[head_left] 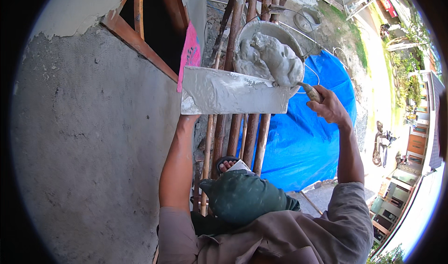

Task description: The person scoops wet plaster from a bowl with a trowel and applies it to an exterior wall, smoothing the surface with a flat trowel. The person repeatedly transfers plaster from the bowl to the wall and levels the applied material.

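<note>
My left hand (pixel 187 118) is raised under a flat grey mortar board (pixel 224 93) smeared with wet cement and holds it from below; the fingers are hidden behind the board. My right hand (pixel 329 106) grips the wooden handle of a trowel (pixel 280 61) whose blade carries a heap of wet grey mortar, at the board's right end. Just behind the trowel sits a round metal pan (pixel 266 30) of mortar on the wooden scaffold poles (pixel 242 128).
A rough grey plastered wall (pixel 93 138) fills the left. Above it is a wooden window frame (pixel 140 44) with a pink sheet (pixel 190 54). A blue tarp (pixel 308 138) lies on the ground far below, with a street and buildings at the right.
</note>
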`<state>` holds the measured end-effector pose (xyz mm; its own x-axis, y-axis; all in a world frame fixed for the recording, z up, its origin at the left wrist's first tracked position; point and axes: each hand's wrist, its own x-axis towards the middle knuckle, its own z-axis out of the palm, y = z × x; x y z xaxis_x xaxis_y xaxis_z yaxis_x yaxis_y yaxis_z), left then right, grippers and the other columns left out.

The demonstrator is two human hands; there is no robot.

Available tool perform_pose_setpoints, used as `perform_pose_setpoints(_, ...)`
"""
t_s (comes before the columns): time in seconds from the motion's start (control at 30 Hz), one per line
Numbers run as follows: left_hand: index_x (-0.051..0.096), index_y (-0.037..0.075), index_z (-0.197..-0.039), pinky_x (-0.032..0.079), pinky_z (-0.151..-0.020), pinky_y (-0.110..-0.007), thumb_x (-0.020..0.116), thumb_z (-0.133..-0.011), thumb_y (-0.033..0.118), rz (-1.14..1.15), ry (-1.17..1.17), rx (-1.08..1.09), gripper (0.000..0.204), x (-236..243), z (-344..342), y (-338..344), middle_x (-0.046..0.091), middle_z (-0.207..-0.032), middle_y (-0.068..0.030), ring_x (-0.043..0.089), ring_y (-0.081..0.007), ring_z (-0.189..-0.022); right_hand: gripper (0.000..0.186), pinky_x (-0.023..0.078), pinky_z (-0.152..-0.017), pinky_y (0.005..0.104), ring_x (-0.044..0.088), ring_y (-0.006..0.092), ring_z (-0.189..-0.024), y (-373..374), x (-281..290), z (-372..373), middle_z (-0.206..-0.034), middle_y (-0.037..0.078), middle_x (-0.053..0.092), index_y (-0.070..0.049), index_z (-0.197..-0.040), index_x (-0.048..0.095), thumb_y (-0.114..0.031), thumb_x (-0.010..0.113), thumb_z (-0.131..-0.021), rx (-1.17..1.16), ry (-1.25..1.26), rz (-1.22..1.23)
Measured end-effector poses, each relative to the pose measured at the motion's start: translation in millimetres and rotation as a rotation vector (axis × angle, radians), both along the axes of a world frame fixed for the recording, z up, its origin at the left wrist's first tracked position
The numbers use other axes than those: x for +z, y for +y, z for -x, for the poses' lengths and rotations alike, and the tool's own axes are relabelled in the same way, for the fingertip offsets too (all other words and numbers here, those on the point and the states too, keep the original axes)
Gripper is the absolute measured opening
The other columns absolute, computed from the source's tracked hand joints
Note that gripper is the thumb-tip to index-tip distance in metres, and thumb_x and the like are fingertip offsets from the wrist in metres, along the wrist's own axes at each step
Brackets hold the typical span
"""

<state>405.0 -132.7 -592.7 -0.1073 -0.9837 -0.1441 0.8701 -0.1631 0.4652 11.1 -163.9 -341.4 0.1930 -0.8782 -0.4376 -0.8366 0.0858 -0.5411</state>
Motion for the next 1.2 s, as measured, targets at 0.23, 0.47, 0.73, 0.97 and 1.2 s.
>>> perform_pose_setpoints(0.23,0.038,0.006,-0.136,0.037,-0.105,-0.036,0.066,-0.088,0.019,0.319,-1.306,0.125,0.056,68,48,-12,0.049,-0.131,-0.0082,0.046,-0.0198,-0.121,0.051,0.049,-0.062,0.0387,0.061,0.0261,-0.072,17,16,-34,-0.079,0.007,0.057,-0.013,-0.119,0.055,-0.017,0.069,-0.071,0.507,0.381,0.648)
perform_pose_setpoints(0.47,0.031,0.007,-0.142,0.031,-0.111,-0.036,0.048,-0.097,0.032,0.235,-0.491,-0.036,0.053,24,17,5,0.041,-0.139,-0.0096,0.037,-0.0201,-0.131,0.056,0.050,-0.063,0.0384,0.061,0.0226,-0.074,22,6,-54,-0.080,0.005,0.054,-0.015,-0.120,0.054,-0.013,0.070,-0.067,0.627,0.308,0.697)
perform_pose_setpoints(0.73,0.027,0.005,-0.144,0.031,-0.112,-0.042,0.038,-0.101,0.035,0.071,-1.219,0.110,0.053,53,29,27,0.038,-0.141,-0.0131,0.035,-0.0245,-0.133,0.051,0.051,-0.067,0.0390,0.064,0.0293,-0.077,37,4,-68,-0.085,0.010,0.061,-0.010,-0.119,0.055,-0.008,0.070,-0.071,0.308,0.056,0.651)
perform_pose_setpoints(0.97,0.022,0.006,-0.146,0.025,-0.114,-0.048,0.044,-0.097,0.041,0.162,-1.886,0.317,0.064,-17,3,87,0.031,-0.146,-0.0173,0.030,-0.0323,-0.136,0.046,0.050,-0.069,0.0395,0.066,0.0289,-0.078,26,-4,-1,-0.083,0.016,0.065,-0.008,-0.121,0.055,-0.015,0.065,-0.076,-0.064,0.206,0.316)
perform_pose_setpoints(1.2,0.019,0.006,-0.148,0.022,-0.114,-0.052,0.046,-0.095,0.043,0.171,-2.388,0.332,0.070,-58,-54,160,0.027,-0.149,-0.0199,0.027,-0.0369,-0.138,0.035,0.050,-0.072,0.0468,0.064,0.0378,-0.081,-55,-52,-17,-0.088,0.021,0.066,-0.004,-0.106,0.057,-0.022,0.059,-0.076,0.320,0.543,0.209)
